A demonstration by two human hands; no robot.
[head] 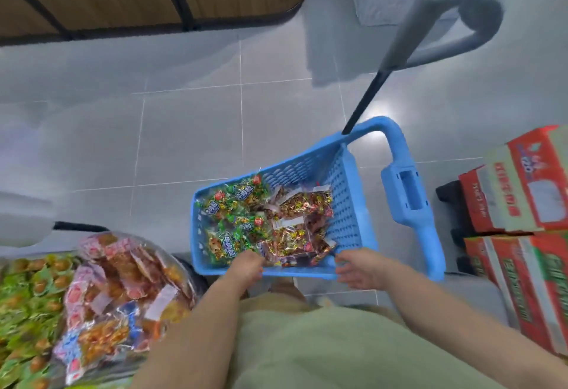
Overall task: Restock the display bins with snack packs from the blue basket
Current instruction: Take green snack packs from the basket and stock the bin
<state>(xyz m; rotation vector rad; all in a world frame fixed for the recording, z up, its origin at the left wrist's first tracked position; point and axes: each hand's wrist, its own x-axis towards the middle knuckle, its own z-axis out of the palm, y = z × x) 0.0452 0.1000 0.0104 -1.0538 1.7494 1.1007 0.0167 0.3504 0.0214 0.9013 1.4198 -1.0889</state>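
Display bin, lower left of the frame: green snack packs (21, 290) fill the far-left edge. A large clear bag of red and orange packs (123, 296) lies heaped beside them, on the bin's right side. Anything new should go in beside matching colours, I judge, rather than on top of that bag.

Left hand (246, 267), lower centre: it reaches over the near rim of the blue basket (347, 204). The fingers are curled down among the green-wrapped packs (233, 219) at the near left of the pile. Whether they have closed on a pack I cannot tell, since the fingertips are hidden.

Basket contents, centre: green packs on the left, brown-and-red packs (301, 222) on the right, loose and overlapping. A good pick takes one kind at a time, gathered from underneath so the slippery wrappers do not spill.

Right hand (361, 270), right of centre: open, fingers spread, holding nothing. It sits just at the near right rim. It looks best used to scoop toward the left hand, or to steady the basket.

Basket handle (405, 192), right: it stands clear of the reach.

Red cartons (519, 204), far right: stacked on the floor, well apart from both hands.
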